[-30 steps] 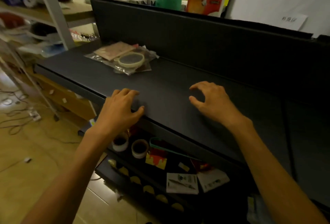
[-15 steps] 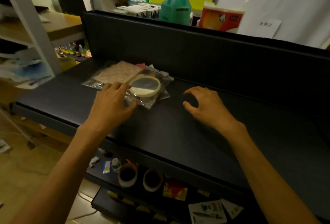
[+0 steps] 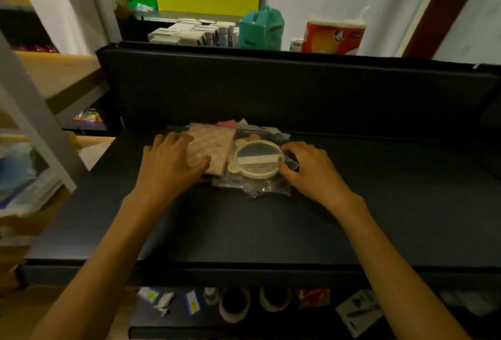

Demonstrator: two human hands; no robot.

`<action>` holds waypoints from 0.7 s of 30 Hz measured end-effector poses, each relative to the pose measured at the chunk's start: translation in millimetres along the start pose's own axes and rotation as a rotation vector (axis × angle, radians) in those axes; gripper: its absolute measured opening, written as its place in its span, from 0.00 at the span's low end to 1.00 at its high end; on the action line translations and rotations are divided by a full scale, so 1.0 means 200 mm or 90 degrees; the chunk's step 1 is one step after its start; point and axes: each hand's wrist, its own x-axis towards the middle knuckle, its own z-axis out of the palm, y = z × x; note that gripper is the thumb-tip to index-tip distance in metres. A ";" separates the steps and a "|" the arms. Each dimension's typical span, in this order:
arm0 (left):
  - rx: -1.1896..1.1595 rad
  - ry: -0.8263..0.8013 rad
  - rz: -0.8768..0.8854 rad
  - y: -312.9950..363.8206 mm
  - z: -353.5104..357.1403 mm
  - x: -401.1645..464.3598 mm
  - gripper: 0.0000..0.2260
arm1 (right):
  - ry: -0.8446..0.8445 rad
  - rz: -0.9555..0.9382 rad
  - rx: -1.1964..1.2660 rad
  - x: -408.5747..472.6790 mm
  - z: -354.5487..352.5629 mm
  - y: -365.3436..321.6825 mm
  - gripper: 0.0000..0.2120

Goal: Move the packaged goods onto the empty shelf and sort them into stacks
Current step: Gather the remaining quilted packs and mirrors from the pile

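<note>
At six o'clock, under the front lip, a lower shelf [image 3: 271, 320] carries loose goods: two tape rolls [image 3: 234, 304], small cards and a flat packet [image 3: 359, 310]. These look like things not yet brought up.

Above it the dark shelf [image 3: 271, 231] spreads wide and mostly bare. Both forearms run up from the bottom corners toward twelve o'clock and converge on a small pile near the back panel.

The left hand [image 3: 173, 166] lies flat, palm down, fingers together and gently spread over the near-left corner of a pinkish flat pack [image 3: 214, 149]; it presses rather than grips. The right hand [image 3: 309, 170] is at three o'clock of a round mirror [image 3: 257, 159] sealed in a clear bag [image 3: 260, 186], thumb and forefinger narrowed onto the rim through the film, the other fingers curled. Whether they have truly closed on it I cannot tell.

The mirror overlaps the pack's right edge, and more packets peek out behind at twelve o'clock, so the pile is mixed, not yet sorted.

Risks, as I judge them: the bag is slick and loose, so a pinch on film alone could let the mirror slide inside and drop. Lifting it may drag the pack beneath unless the left hand holds firm. The mirror is breakable; a slip onto the hard shelf could crack it.

Beyond the back panel sit boxes [image 3: 189, 33], a teal carton [image 3: 261, 27] and a red pack [image 3: 333, 35].
</note>
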 end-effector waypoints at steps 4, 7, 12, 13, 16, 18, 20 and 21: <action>-0.031 -0.061 -0.021 -0.06 0.04 0.06 0.37 | 0.037 0.085 0.035 0.02 0.07 -0.05 0.25; -0.051 -0.073 -0.020 -0.12 0.08 0.10 0.45 | 0.042 0.162 0.057 0.02 0.12 -0.06 0.32; -0.127 -0.043 -0.002 -0.13 0.08 0.11 0.37 | 0.010 0.269 0.216 0.03 0.15 -0.04 0.36; -0.135 -0.047 -0.007 -0.12 0.07 0.11 0.37 | 0.014 0.272 0.242 0.03 0.15 -0.04 0.35; -0.166 -0.060 -0.041 -0.10 0.04 0.11 0.39 | 0.035 0.275 0.300 0.03 0.14 -0.05 0.30; -0.181 -0.078 -0.060 -0.10 0.03 0.11 0.39 | 0.051 0.286 0.332 0.03 0.14 -0.04 0.27; -0.221 -0.091 -0.080 -0.11 0.04 0.12 0.38 | 0.061 0.300 0.367 0.03 0.14 -0.04 0.25; -0.266 -0.092 -0.090 -0.12 0.05 0.13 0.37 | 0.065 0.306 0.386 0.03 0.14 -0.03 0.24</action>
